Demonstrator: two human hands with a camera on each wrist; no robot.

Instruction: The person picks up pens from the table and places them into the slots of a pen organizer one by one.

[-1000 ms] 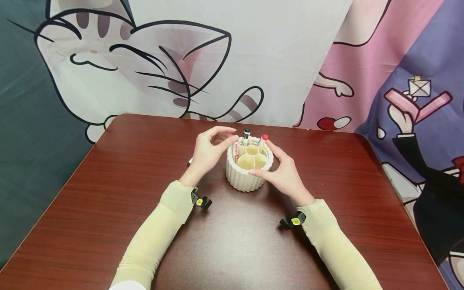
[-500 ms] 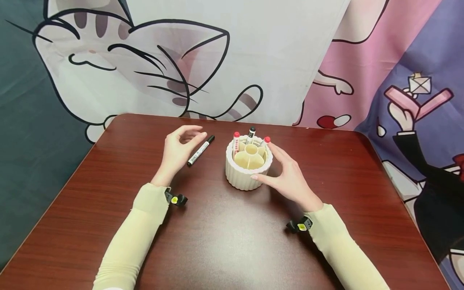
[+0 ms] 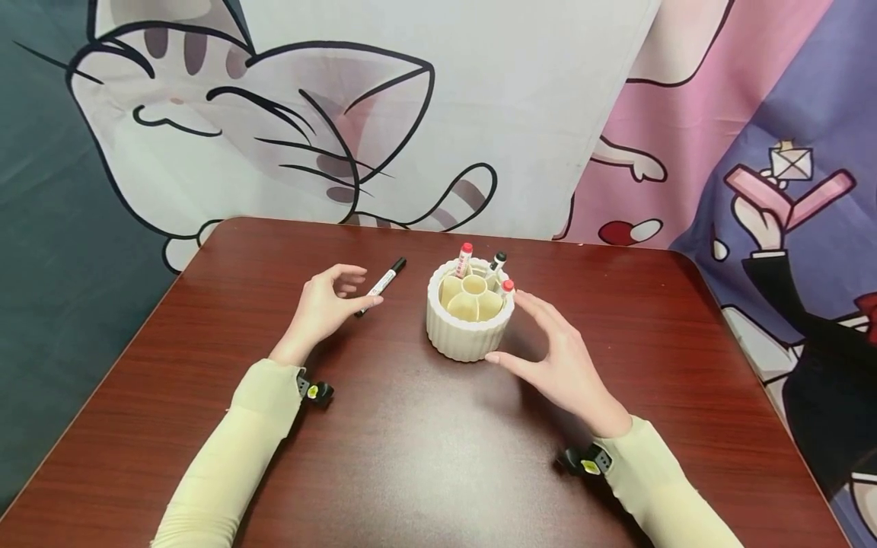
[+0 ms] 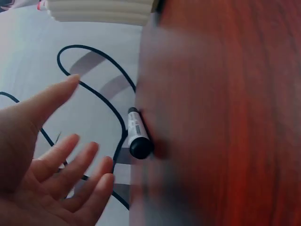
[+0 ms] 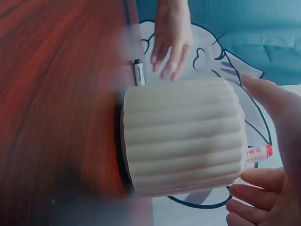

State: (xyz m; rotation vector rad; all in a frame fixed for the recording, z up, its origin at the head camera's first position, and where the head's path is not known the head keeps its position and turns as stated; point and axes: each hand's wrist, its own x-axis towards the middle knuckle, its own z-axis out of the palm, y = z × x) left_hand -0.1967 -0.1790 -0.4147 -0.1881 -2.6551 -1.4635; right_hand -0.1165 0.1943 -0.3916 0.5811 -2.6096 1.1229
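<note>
A cream ribbed pen holder [image 3: 469, 331] stands mid-table with two red-capped markers [image 3: 465, 259] and one black-capped marker [image 3: 496, 263] upright in its far compartments. My right hand [image 3: 524, 333] is spread open around the holder's right side, thumb tip at its lower wall. In the right wrist view the holder [image 5: 183, 136] fills the middle between thumb and fingers [image 5: 256, 197]. A black marker [image 3: 381, 285] lies on the table left of the holder. My left hand [image 3: 346, 289] hovers just beside it, fingers relaxed and holding nothing. The left wrist view shows the open palm [image 4: 47, 165] near the marker [image 4: 138, 134].
The dark red wooden table [image 3: 425, 457] has rounded far corners. A cartoon-print cloth [image 3: 384, 114] hangs close behind its far edge. Small trackers sit at both wrists, over pale yellow sleeves.
My left hand left the holder and drew back left beside the lying black marker. The holder has turned, carrying its markers round to the right. My right hand slid back toward me.
</note>
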